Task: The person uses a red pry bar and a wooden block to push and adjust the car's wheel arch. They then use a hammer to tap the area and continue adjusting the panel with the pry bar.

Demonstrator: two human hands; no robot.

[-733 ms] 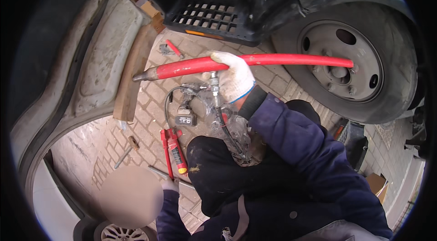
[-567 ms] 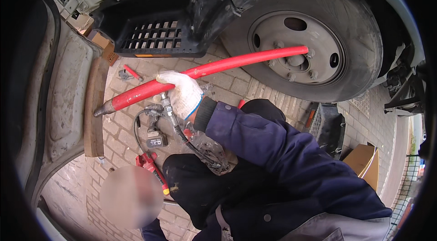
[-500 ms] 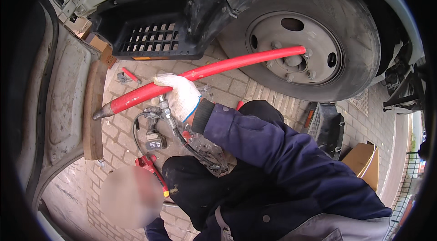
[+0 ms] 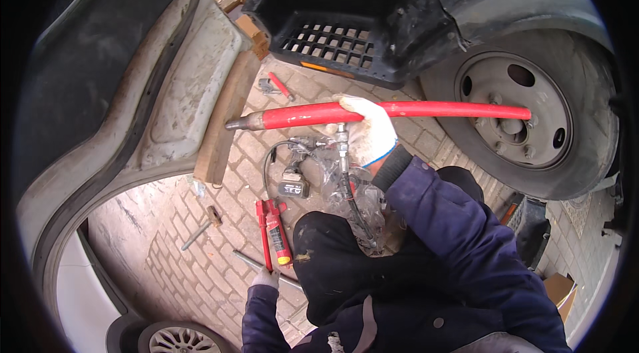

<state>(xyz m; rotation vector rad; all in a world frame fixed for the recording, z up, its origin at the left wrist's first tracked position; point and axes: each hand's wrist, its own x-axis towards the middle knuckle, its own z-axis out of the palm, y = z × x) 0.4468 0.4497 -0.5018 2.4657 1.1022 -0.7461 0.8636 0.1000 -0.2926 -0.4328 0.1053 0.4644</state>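
Observation:
My right hand (image 4: 370, 134), in a white glove with a blue cuff edge, is wrapped round a long red hydraulic ram (image 4: 306, 114). The ram lies nearly level across the view. Its tapered metal tip overlaps a wooden plank (image 4: 226, 123) along the door, and its other end overlaps the wheel (image 4: 484, 128) near a nut; contact at either end I cannot tell. A hose coupling (image 4: 343, 143) joins the ram beside my right hand. At lower left, my gloved left hand (image 4: 266, 278) closes on the end of the red lever of a hand pump (image 4: 277, 236), which lies on the bricks.
A cordless power tool (image 4: 293, 183), clear plastic wrapping (image 4: 333, 180) and a hammer (image 4: 212, 218) lie on the paving. A metal bar (image 4: 249, 260) lies by the pump. Above is a black vehicle step (image 4: 399, 53); the opened door (image 4: 180, 100) stands at left. Farther off is a red-handled tool (image 4: 281, 85).
The view has swung, so the ram appears farther right and more level. My right hand keeps its grip. My left hand now shows on the pump lever; a blur covered that area before.

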